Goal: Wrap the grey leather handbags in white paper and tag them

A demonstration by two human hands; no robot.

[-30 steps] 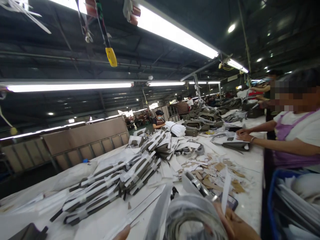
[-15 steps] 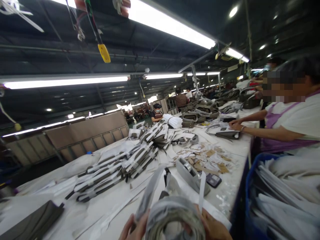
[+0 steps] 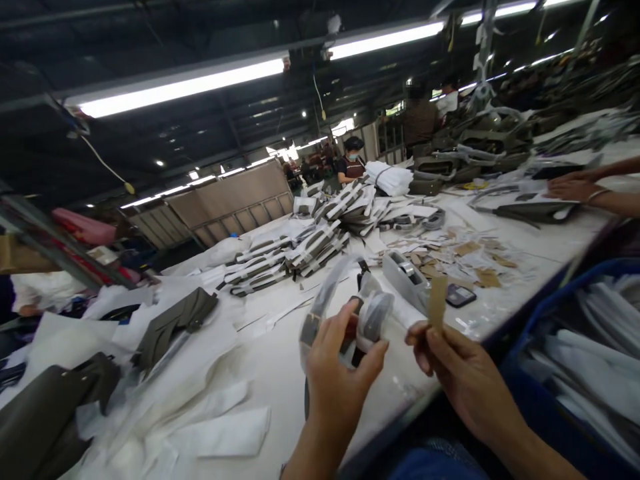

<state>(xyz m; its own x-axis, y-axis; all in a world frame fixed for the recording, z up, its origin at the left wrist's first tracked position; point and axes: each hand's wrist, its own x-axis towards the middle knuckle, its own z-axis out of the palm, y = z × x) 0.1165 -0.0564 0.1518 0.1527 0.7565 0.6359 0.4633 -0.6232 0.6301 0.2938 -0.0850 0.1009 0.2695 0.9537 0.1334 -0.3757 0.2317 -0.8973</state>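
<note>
My left hand (image 3: 336, 373) is closed round a grey strap wrapped in clear film (image 3: 376, 313), with its fingers curled over the near part. A looped part of the wrapped strap stands just beyond and left of the fingers. To the right, my right hand (image 3: 453, 367) pinches a small tan strip (image 3: 437, 301) upright between thumb and fingers. Behind the hands lie a grey tape dispenser (image 3: 404, 277) and a dark phone-like device (image 3: 460, 295) on the white table (image 3: 280, 360).
Wrapped grey straps (image 3: 313, 250) are piled mid-table, beside paper scraps (image 3: 470, 250). Dark grey bag pieces (image 3: 170, 327) lie at left. A blue bin (image 3: 525, 333) with white pieces stands at right. Another person's hands (image 3: 575, 187) work at the right edge.
The view has swung right-to-left, showing more of the left table. The large coil is no longer held up in front; my hands are apart, and the right one now holds a tan strip.
</note>
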